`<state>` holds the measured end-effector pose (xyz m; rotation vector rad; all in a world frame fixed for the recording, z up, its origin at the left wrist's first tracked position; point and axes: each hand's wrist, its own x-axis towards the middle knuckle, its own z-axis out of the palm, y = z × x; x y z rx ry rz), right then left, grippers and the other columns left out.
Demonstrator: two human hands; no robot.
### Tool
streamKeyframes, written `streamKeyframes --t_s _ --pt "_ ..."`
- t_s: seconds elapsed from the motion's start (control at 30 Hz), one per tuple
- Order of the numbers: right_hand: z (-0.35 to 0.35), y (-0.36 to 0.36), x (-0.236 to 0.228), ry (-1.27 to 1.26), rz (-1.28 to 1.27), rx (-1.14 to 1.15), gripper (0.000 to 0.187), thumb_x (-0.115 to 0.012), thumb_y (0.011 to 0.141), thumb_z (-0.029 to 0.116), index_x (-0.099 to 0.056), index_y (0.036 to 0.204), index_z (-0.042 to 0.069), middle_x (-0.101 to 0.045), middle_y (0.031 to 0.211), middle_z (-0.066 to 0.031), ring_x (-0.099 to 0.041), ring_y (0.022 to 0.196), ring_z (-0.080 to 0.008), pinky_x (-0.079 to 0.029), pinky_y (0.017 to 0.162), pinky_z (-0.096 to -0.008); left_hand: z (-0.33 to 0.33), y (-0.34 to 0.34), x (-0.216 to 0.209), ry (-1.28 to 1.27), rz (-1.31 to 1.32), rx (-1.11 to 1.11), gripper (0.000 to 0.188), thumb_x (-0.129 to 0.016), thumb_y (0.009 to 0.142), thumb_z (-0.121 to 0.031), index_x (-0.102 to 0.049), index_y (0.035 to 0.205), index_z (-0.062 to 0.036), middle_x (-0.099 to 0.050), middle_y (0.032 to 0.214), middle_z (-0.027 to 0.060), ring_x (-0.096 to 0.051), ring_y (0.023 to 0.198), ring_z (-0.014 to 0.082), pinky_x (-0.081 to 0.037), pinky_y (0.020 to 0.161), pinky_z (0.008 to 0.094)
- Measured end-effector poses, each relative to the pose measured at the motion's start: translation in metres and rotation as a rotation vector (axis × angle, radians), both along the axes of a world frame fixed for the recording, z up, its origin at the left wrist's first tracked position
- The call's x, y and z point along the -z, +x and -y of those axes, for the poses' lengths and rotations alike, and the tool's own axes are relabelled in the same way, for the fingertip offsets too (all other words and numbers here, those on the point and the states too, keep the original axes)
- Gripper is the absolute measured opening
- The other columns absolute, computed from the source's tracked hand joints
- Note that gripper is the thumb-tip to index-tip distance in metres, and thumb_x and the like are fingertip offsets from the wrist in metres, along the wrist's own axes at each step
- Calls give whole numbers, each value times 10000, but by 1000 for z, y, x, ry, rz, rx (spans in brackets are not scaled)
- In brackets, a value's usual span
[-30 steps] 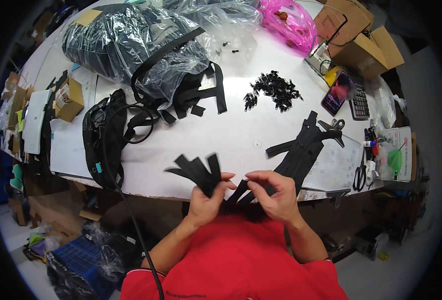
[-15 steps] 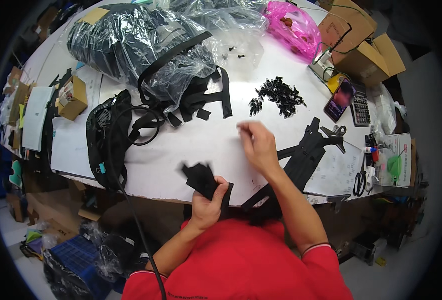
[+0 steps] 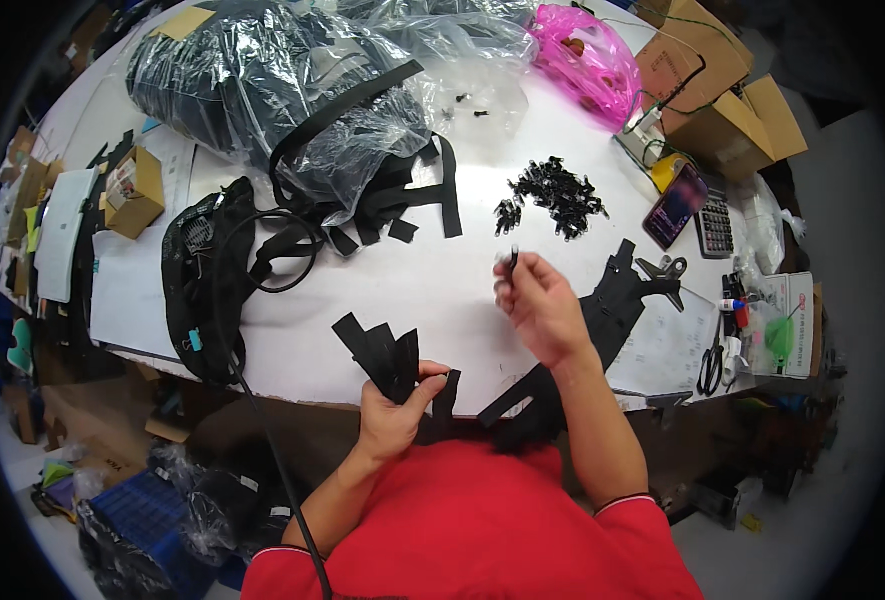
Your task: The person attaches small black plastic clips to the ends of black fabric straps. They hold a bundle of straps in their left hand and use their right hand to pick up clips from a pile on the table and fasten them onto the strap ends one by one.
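Note:
My left hand (image 3: pixel 391 424) is closed near the table's front edge, gripping a fanned bunch of black fabric strips (image 3: pixel 391 362). One strip end (image 3: pixel 446 392) folds over beside its thumb and forefinger. To the right and farther forward, my right hand (image 3: pixel 553 318) pinches a small black zipper slider (image 3: pixel 514 261), raised above the table. Just beyond it lies a loose pile of similar small black sliders (image 3: pixel 560 198), with a smaller cluster (image 3: pixel 508 216) at its left. Right of my right hand, a black strap piece (image 3: pixel 613 308) lies partly under my forearm.
A large plastic-wrapped black bundle (image 3: pixel 198 85) fills the back left, with loose black straps (image 3: pixel 448 190) before it. A black cable (image 3: pixel 263 430) crosses the left side. A phone (image 3: pixel 676 205), a calculator (image 3: pixel 715 225), a metal clamp (image 3: pixel 668 270) and a pink bag (image 3: pixel 588 65) are at the right.
My right hand has drawn back toward me and slightly right, and a small black slider now shows between its fingertips. The strips in my left hand have spread and shifted slightly left.

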<state>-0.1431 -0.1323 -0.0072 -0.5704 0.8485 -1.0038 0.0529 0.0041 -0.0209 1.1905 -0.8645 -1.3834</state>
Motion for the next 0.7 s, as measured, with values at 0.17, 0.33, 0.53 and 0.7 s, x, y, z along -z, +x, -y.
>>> streamKeyframes --t_s 0.17,0.33,0.53,0.7 --pt "-41 -10 3 66 72 -55 113 -596 982 92 -612 1075 30 -632 951 -57 -583 788 -108 -480 730 -238 4 -6 1 17 -16 57 124 -669 930 -51 -699 1033 11 -681 869 5 -595 784 55 -473 697 215" --pt "-51 5 12 87 93 -82 135 -653 953 100 -630 1059 19 -639 932 -64 -597 777 -117 -484 710 -246 6 -10 4 67 -11 95 128 -666 935 -59 -700 1037 11 -675 850 -5 -587 766 47 -459 666 209" --pt "-70 7 -3 -176 -315 -141 106 -628 933 9 -661 1033 4 -636 1011 -69 -612 885 -141 -482 802 -271 1 -7 -1 27 23 49 114 -667 928 -39 -692 1027 11 -689 917 27 -624 809 73 -499 717 223" --pt "-89 -4 1 -541 -399 -155 247 -674 874 -57 -650 1115 -11 -661 1047 -80 -616 950 -145 -483 849 -285 1 -12 -26 -14 26 39 153 -696 902 -22 -670 1049 10 -691 942 44 -640 807 85 -518 723 219"
